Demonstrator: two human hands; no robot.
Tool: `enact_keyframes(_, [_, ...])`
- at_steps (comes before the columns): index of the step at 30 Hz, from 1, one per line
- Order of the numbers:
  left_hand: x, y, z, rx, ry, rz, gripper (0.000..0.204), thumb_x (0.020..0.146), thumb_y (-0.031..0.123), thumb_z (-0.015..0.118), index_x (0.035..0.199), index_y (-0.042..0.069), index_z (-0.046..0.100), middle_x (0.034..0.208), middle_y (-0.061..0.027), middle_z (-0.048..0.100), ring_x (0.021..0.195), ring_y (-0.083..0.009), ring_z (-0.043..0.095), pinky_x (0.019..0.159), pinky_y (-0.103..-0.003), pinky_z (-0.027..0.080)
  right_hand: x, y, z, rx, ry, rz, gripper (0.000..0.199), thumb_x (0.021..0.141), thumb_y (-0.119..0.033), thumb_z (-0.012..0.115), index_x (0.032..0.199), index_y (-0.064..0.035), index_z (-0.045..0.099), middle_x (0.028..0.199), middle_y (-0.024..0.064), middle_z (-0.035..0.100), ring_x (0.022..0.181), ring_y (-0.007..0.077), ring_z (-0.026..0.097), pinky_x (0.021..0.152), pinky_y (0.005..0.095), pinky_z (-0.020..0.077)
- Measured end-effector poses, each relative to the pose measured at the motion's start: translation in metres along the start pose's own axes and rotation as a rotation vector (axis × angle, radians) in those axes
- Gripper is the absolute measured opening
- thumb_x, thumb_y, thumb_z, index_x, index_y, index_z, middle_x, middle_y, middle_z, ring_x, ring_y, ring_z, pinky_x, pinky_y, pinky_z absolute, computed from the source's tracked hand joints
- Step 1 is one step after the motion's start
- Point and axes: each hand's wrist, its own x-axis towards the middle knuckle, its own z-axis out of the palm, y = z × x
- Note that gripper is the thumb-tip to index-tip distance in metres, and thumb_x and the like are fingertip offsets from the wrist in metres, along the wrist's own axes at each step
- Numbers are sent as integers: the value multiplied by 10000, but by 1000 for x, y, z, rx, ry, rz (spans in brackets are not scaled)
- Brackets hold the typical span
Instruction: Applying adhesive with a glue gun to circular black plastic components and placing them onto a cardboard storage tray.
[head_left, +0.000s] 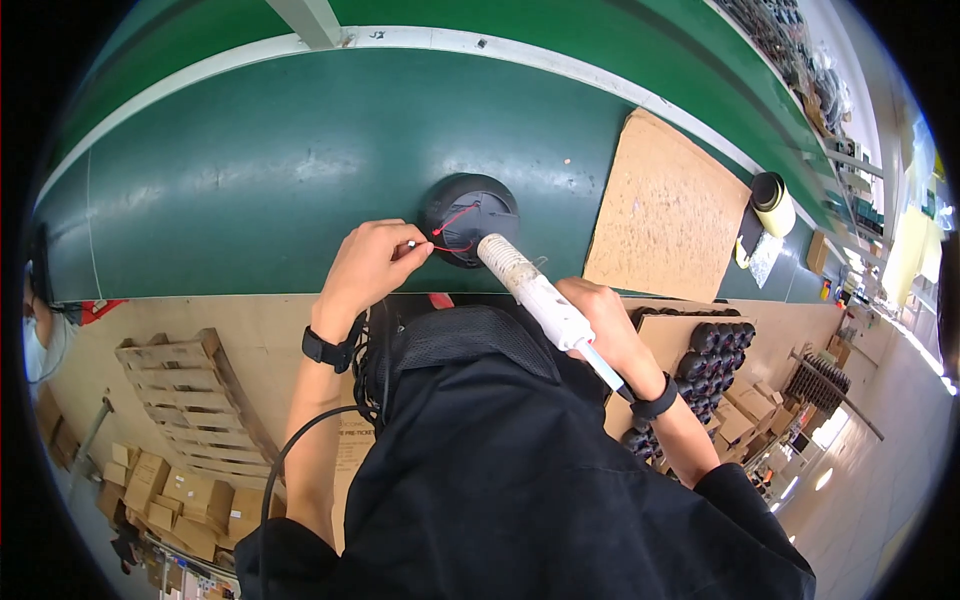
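Note:
My left hand [375, 262] pinches the end of a thin red wire [455, 249], with a small white tip at the fingers. The wire runs into a round black housing [434, 208] lying on the green bench. A second red lead [457, 218] curves over the housing's inner face. In my right hand [603, 318] is a white stick-shaped hot-air gun [548, 308], its ribbed, stained barrel pointing at the housing. The nozzle end hangs over the housing's near right side and hides part of it; whether it touches cannot be seen.
A stained brown board [665, 210] lies on the green bench [250, 190] to the right. Beyond it are a yellowish roll [773, 208] and a clear plastic bag [765, 260]. Below stand a wooden pallet [200, 400], cardboard boxes [190, 500] and stacked black round parts [715, 355].

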Motion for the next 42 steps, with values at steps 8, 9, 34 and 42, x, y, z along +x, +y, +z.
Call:
enact_keyframes(8, [17,-35,16,-85,179,-94,293,980,262,574,1080,13,691,934,-179,712,883,-369,683,768,-434,518,11,-15,-23,-23,-25,196,210,791,-184,689,844,4,612,819,235,657,818,450,637,692,464,511])
enact_keyframes(9, [21,-46,21,-73,190,-79,293,980,262,574,1080,13,691,934,-179,712,883,-369,683,768,-434,518,10,-12,-25,-25,-6,183,210,791,-184,689,844,4,612,819,235,657,818,450,637,692,464,511])
enact_keyframes(34, [132,13,58,13,400,232,1138,536,287,962,1443,19,328,1396,-231,449,1287,-403,481,1083,-436,442,-87,172,19,485,849,261,413,825,-131,701,1196,16,593,937,104,670,723,186,645,651,325,532])
enact_keyframes(42, [121,15,62,130,285,158,1321,545,311,977,1549,-2,177,1465,-274,371,1349,-443,394,1143,-481,361,-17,277,2,-74,906,741,640,724,-260,798,1261,-14,552,1176,204,589,1095,407,588,923,477,504])
